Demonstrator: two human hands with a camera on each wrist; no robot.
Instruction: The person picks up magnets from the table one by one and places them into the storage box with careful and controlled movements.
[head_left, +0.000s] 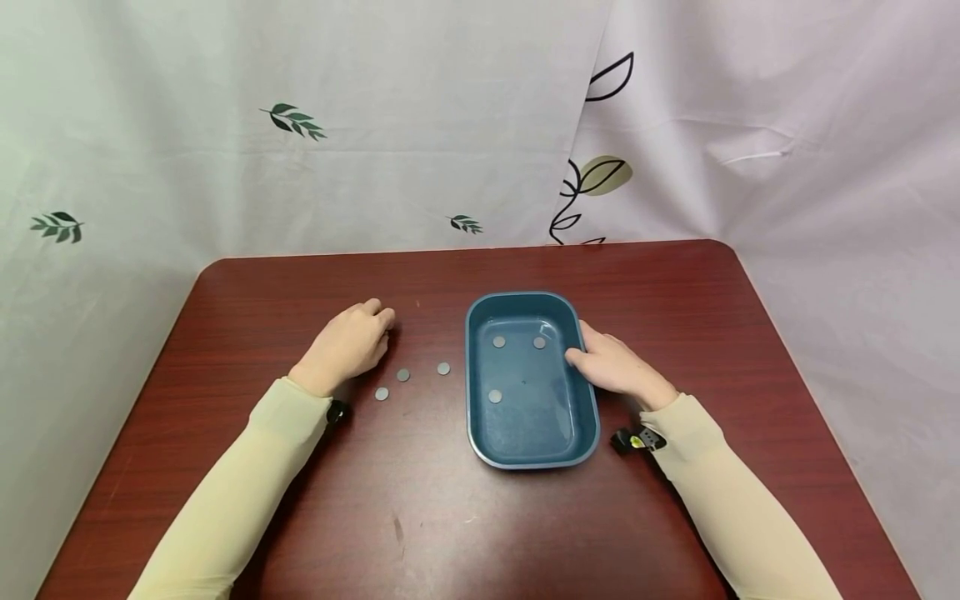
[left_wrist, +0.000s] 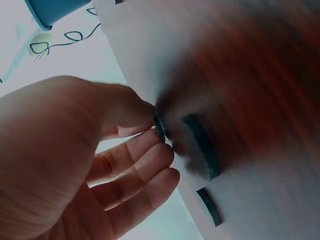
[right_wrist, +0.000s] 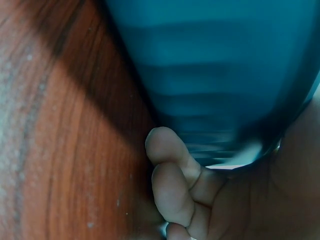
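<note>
Above the left part of the table, my left hand (head_left: pixel 348 342) pinches a small round grey disc (left_wrist: pixel 159 127) between thumb and index fingertip, close to the tabletop. Hidden in the head view, that disc shows edge-on in the left wrist view. Beside this hand, three more grey discs (head_left: pixel 403 375) lie flat on the table. A blue rectangular tray (head_left: pixel 532 429) stands to their right, with three like discs (head_left: pixel 495 397) spread on its floor. My right hand (head_left: pixel 611 362) grips the tray's right side, thumb over the rim and the other fingers against the outer wall.
The dark red wooden table (head_left: pixel 450 533) has rounded far corners. Behind it and along its sides hangs a white cloth (head_left: pixel 375 183) with leaf prints. Dark straps with small devices (head_left: pixel 637 439) sit at the wrists.
</note>
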